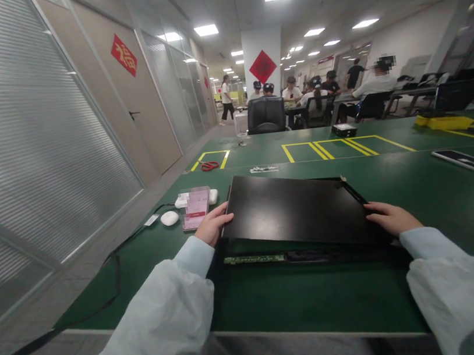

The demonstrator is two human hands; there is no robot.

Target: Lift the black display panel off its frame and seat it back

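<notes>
A flat black display panel (pixel 289 208) is tilted over the near part of the green table. My left hand (pixel 212 225) is closed on its left edge, thumb on top. At the opposite side my right hand (pixel 390 217) is closed round the right edge, its fingertips partly hidden. Beneath the panel lies a dark frame (pixel 340 254), mostly covered. A narrow green circuit board (pixel 254 258) shows along its near side. Whether the panel touches the frame at the right I cannot tell.
A phone (pixel 197 209), a round white object (pixel 169 218) and a black strap (pixel 112 262) lie left. Red-handled scissors (pixel 209 165), a small black box (pixel 344 130), a yellow object (pixel 445 122) and a tablet-like device (pixel 466 160) lie farther off. Several people sit beyond a chair (pixel 266 116).
</notes>
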